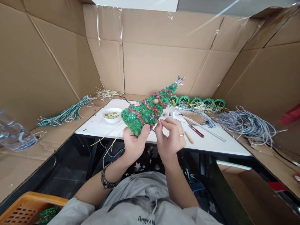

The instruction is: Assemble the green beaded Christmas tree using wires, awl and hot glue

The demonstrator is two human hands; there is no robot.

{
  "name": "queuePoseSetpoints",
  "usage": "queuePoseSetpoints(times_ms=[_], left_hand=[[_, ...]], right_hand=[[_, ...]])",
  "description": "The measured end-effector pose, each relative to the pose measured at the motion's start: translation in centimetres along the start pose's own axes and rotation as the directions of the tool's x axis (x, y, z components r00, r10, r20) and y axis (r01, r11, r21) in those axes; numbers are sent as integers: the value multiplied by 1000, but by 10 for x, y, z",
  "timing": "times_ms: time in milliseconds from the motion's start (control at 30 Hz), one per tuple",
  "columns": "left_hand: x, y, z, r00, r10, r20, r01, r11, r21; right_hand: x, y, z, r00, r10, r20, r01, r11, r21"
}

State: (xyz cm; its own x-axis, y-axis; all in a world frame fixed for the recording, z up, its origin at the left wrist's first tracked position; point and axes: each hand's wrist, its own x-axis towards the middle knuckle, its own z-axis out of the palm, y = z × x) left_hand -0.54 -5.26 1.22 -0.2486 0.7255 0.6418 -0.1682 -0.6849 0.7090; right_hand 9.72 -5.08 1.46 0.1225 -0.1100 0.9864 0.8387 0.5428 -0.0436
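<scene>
A small green Christmas tree ornament (pixel 146 112) with red garland, small decorations and a clear star at its tip is held tilted, its tip up to the right. My left hand (pixel 136 140) grips its wide lower end, thumb on the front. Yellow and white wires hang from the tree's base to the left. At the lower right edge of the tree, my right hand (pixel 170 136) has thumb and index finger pinched together; what they hold, if anything, is too small to make out.
On the white table (pixel 234 146) are a white bowl (pixel 112 115) of small wire pieces, red-handled pliers (pixel 196 130), a wooden-handled tool (pixel 188 137) and green rings (pixel 197 101). Wire bundles (pixel 248 125) lie right and left. An orange basket (pixel 30 197) stands lower left.
</scene>
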Motion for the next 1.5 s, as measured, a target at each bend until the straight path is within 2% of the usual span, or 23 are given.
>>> queuePoseSetpoints(times_ms=[100, 200, 300, 433, 533, 767, 1067, 1300, 1500], left_hand=[[1, 3, 2, 1000, -7, -1, 7, 1000, 16], [1, 2, 3, 997, -79, -2, 79, 997, -12], [2, -3, 3, 986, -166, 2, 165, 980, -114], [4, -5, 3, 966, -256, 25, 255, 936, -242], [6, -3, 4, 967, -253, 30, 251, 928, -276], [7, -2, 2, 969, -241, 48, 245, 930, -273], [13, 5, 4, 933, -347, 94, 359, 888, -287], [16, 2, 5, 917, -396, 43, 388, 861, -329], [15, 5, 7, 918, -386, 90, 393, 859, -327]], right_hand=[[-1, 7, 2, 998, -58, -8, 58, 998, -15], [-1, 13, 4, 996, -88, 14, 88, 996, 10], [2, 15, 2, 998, -35, 51, 30, 995, 96], [5, 10, -3, 986, 100, 132, -127, 967, 219], [6, 6, -5, 975, 138, 172, -178, 953, 244], [6, 7, -7, 978, 65, 197, -109, 969, 222], [6, 12, -12, 970, 16, 243, -58, 984, 170], [5, 12, -10, 943, 139, 301, -217, 946, 243], [6, 9, -9, 960, 181, 215, -230, 945, 233]])
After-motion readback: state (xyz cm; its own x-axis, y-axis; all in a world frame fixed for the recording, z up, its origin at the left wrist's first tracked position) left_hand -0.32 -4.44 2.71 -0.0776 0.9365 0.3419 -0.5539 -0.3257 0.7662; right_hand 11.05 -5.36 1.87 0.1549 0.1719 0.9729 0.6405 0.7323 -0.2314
